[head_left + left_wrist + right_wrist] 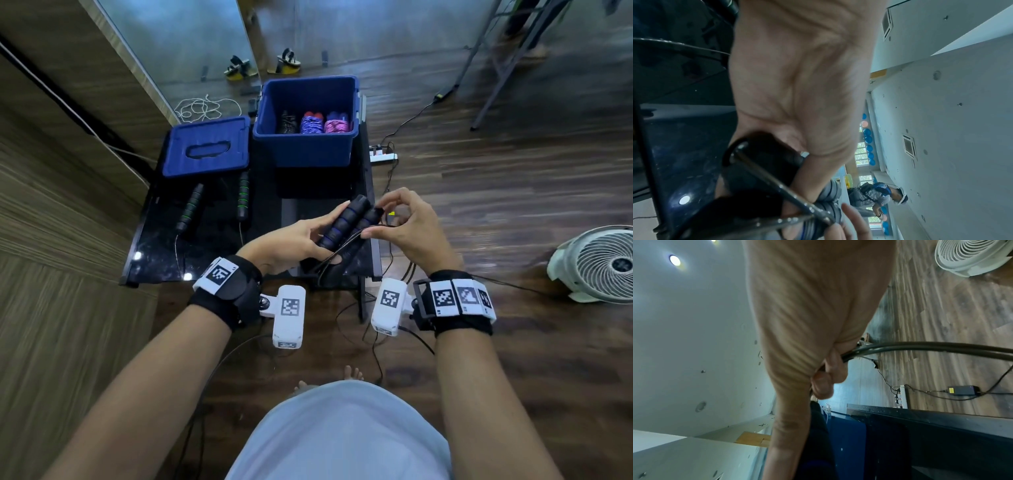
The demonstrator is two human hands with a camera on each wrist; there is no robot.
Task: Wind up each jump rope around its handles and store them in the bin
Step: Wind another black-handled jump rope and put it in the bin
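My left hand point(301, 240) grips two black jump-rope handles with blue rings point(346, 224), held side by side above the black table point(154, 236). My right hand point(397, 222) pinches that rope's thin black cord point(900, 347) just right of the handles; the cord hangs down past the table edge. The handle ends point(760, 162) show under my left palm. A second rope with green-ringed black handles point(191, 209) lies unwound on the table's left half. The blue bin point(305, 120) stands at the back and holds three wound ropes: black, blue-purple and pink.
The blue bin lid point(205, 147) lies left of the bin. A white fan point(596, 263) stands on the wooden floor at right. A power strip point(383, 156) and cables lie beside the table. A loose white cord point(205, 109) is on the floor behind.
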